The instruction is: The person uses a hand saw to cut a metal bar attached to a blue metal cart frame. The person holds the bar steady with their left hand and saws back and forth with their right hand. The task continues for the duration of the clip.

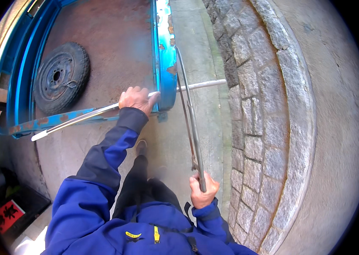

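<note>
Red paper is seen at the far left in two sheets (8,216), both marked with dark strokes. Next to them, one blue metal cart bed (167,87) is shown, its paint chipped to rust; on its brown floor one wheel (63,73) with a black tyre is laid flat. Across the bed's end rail one pale rod (98,111) is slanted, white-tipped at its left end and streaked lengthwise with yellowish and dark lines. It is gripped from above by the left hand (139,100), closed around it near the corner. Below, one dark shoe (141,148) is planted on grey concrete ground (215,142). Right of the corner, a second pale length (203,85) is seen reaching to the wall; whether it is joined to the rod cannot be told. Over it one hacksaw (195,129) is extended, grey-framed with a thin brownish blade, its near end held in the closed right hand (204,190). Farther right, the passage is bordered by one curving stone-block wall (254,80).
</note>
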